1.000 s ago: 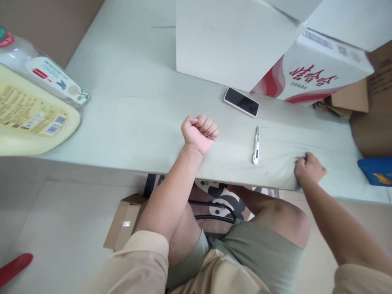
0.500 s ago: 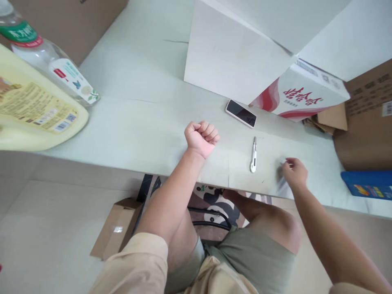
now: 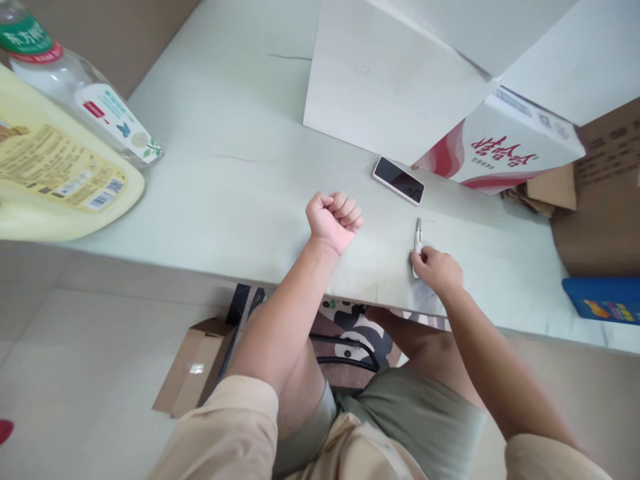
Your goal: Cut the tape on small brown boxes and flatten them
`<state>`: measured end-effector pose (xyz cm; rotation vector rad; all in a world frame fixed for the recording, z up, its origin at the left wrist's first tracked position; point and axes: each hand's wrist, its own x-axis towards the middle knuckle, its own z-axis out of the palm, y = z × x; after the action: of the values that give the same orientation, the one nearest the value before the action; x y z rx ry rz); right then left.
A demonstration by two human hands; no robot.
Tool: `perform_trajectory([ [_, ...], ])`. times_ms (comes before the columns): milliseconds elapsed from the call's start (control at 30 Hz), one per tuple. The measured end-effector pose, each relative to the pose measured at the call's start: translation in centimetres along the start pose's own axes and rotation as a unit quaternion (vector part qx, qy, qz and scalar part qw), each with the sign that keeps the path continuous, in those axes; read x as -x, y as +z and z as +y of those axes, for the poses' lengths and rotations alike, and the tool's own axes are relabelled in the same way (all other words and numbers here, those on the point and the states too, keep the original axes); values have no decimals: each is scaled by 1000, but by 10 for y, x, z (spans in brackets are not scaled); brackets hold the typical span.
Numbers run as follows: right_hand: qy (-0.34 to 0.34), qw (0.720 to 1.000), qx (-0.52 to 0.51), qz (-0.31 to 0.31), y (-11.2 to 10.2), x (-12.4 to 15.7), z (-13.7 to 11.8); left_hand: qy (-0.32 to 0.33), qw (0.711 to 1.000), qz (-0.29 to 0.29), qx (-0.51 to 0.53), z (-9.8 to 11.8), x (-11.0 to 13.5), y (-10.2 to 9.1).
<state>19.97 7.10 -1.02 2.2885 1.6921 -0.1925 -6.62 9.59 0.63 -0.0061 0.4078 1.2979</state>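
My left hand point(image 3: 334, 221) is a closed fist resting on the pale green sheet point(image 3: 240, 193) near its front edge, with nothing in it. My right hand point(image 3: 437, 271) has its fingers curled round the lower end of a white utility knife point(image 3: 418, 235) that lies on the sheet. The knife's tip points away from me. A phone point(image 3: 399, 180) with a dark screen lies just beyond the knife.
A large white box point(image 3: 385, 87) and a red-and-white printed carton point(image 3: 505, 150) stand at the back. A yellow jug point(image 3: 55, 183) and a clear bottle point(image 3: 85, 107) lie at the left. Brown cardboard point(image 3: 600, 220) and a blue item point(image 3: 603, 300) sit at the right. A small cardboard box point(image 3: 193, 367) is on the floor.
My right hand left the sheet's front edge at the right, moved left and closed on the knife. The left fist has stayed put.
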Motion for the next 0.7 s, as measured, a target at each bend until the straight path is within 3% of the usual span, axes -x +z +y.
perform_trajectory([
  [233,-19,996,-62,64,4,9,-5,-10,999,-1,-51,-6,-5,2],
  [400,-58,975,-174,124,-1,17,-15,-24,980,28,-198,-15,-10,4],
  [567,-121,921,-317,192,-3,29,-35,15,933,26,-360,-27,-10,3],
  [700,-163,895,-364,202,-5,37,-56,46,856,-55,-513,-35,-7,0],
])
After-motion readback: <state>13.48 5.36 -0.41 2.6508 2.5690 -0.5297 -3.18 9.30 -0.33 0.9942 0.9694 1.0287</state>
